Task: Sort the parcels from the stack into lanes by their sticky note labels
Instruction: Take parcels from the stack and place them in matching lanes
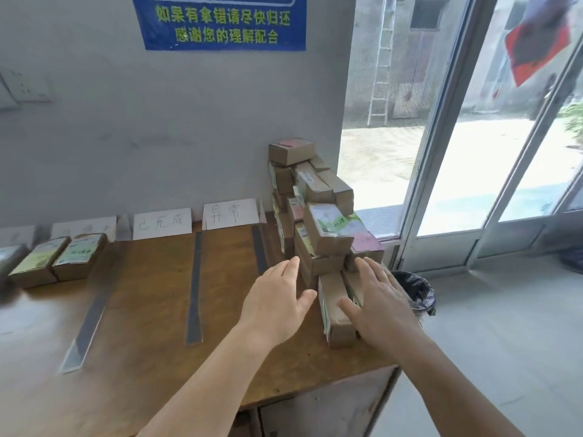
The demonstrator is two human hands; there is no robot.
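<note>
Grey wall and a glass door frame a brown wooden worktop [151,294], where both hands reach toward the parcel stack at its right end.

The right hand [380,305] is spread wide, fingers straight, holding nothing; it lies over the right side of a long parcel [336,307] at the foot of the stack, and whether the palm touches the cardboard I cannot tell. The left hand [277,298] is likewise open and empty, hovering just left of the same parcel, thumb pointing toward it. That parcel lies between the two hands, its long axis running away from the person toward the wall. Judging by this, the right hand is the nearer, and a two-handed lift looks likely.

Beyond the fingertips rises the stack [310,209], loosely piled and leaning. Roughly a dozen brown boxes show, though overlaps prevent an exact count; a parcel with a green label [329,230] juts forward mid-stack and may slip if the base is disturbed. A pink-noted parcel [291,150] tops the pile.

Three grey tape strips [194,288] divide the lanes. Three paper lane signs [232,213] are readable against the wall. Far left, two sorted parcels [79,257] sit side by side, with a third blurred at the edge.
</note>
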